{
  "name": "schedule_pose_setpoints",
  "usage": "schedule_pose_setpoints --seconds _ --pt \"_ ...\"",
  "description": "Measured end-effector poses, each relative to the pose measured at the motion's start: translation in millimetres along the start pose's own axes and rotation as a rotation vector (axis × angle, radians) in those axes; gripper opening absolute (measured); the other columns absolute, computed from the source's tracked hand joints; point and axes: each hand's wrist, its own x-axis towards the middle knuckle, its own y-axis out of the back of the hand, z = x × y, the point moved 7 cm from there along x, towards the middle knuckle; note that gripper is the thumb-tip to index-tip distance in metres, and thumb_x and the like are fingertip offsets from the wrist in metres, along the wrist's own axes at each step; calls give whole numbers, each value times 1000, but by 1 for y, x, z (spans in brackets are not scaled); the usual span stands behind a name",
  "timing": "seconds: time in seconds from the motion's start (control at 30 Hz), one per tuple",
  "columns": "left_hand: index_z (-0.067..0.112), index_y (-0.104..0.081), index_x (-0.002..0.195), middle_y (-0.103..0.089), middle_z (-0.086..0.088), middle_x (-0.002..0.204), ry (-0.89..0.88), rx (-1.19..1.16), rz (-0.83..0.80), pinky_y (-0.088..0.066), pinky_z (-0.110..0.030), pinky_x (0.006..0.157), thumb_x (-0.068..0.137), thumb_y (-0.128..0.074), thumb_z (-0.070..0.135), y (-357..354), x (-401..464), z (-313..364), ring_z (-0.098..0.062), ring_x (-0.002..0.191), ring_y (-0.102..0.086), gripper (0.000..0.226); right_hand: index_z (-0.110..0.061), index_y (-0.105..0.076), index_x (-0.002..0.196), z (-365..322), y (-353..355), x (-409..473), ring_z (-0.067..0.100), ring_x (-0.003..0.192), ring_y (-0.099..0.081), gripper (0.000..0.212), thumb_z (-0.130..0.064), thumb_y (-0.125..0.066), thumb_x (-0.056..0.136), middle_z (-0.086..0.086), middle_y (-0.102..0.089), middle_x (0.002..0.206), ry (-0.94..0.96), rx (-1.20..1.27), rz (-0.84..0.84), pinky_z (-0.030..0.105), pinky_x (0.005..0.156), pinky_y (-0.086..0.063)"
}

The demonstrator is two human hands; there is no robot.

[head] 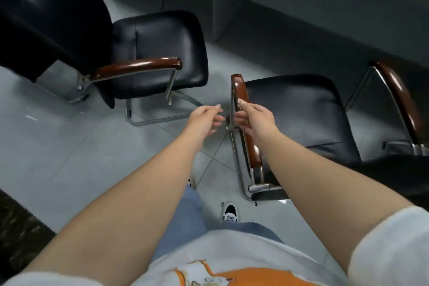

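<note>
Looking straight down now, both bare arms stretched out over the pale grey tiled floor [69, 141]. The right hand [256, 121] is on the glossy brown wooden armrest [241, 90] of the black padded chair [301, 114] on the right. Its thumb lies on top of the wood and its fingers curl round the side by the chrome tube frame [236, 153]. The left hand [204, 121] hangs just beside it, fingers loosely curled, holding nothing and not touching the armrest. A second black padded chair [162, 49] with the same brown arms stands upper left, well apart. Below, a black-and-white sneaker [230, 212] shows on the tiles.
</note>
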Motion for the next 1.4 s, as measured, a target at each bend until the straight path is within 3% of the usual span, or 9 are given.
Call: schedule_pose_setpoints --seconds 0.2,0.47,0.57,0.67,0.83,0.97,1.03,1.27,1.4 --pt "22 -55 76 -62 3 72 -16 145 -167 -41 -21 59 94 -50 28 -19 65 42 -7 66 -54 19 -13 -60 87 -24 14 36 19 78 -61 13 -26 -62 89 5 -63 78 -25 125 223 34 89 -53" --pt "20 -54 76 -60 3 70 55 359 -356 -42 -19 60 95 -48 28 -35 127 62 -8 65 -51 21 -15 -59 97 -12 22 59 6 70 -58 20 -33 -61 88 -5 -61 78 -129 78 377 16 64 -47" --pt "20 -56 77 -60 3 71 108 413 -383 -43 -21 62 94 -50 29 -42 143 51 -8 68 -53 20 -20 -61 88 3 29 69 12 83 -61 16 -36 -61 88 -7 -63 83 -182 25 407 28 86 -50" --pt "17 -59 85 -61 4 77 153 467 -374 -47 -24 72 92 -53 32 -49 166 40 -10 78 -55 17 -14 -64 103 13 32 88 23 105 -61 23 -32 -60 90 3 -65 100 -216 7 432 36 101 -43" --pt "9 -59 110 -60 -1 94 202 477 -328 -46 -26 85 91 -57 33 -64 192 32 -14 95 -55 31 -15 -61 113 18 31 119 16 91 -58 38 -43 -58 88 0 -64 100 -283 -87 335 26 82 -42" --pt "5 -54 121 -59 -8 114 281 490 -298 -46 -28 89 90 -57 35 -75 208 24 -19 110 -56 43 -17 -69 98 28 27 144 23 92 -66 47 -59 -62 78 4 -71 99 -413 -92 202 38 93 -50" --pt "5 -54 121 -58 -7 115 304 483 -300 -45 -27 87 90 -57 36 -80 214 23 -19 110 -55 44 -16 -70 89 31 27 154 24 89 -68 50 -63 -65 72 5 -73 93 -455 -74 171 42 93 -51" --pt "8 -53 119 -60 -7 115 483 482 -338 -45 -35 99 86 -59 44 -83 217 -1 -17 101 -54 49 -13 -63 115 34 24 164 26 101 -63 67 -65 -62 73 7 -66 110 -592 -209 30 41 98 -46" --pt "7 -55 112 -62 -12 119 489 405 -384 -48 -25 86 89 -58 37 -92 224 -2 -18 99 -59 38 -12 -62 117 40 21 166 23 96 -59 62 -60 -61 78 5 -62 102 -598 -207 67 36 94 -46"
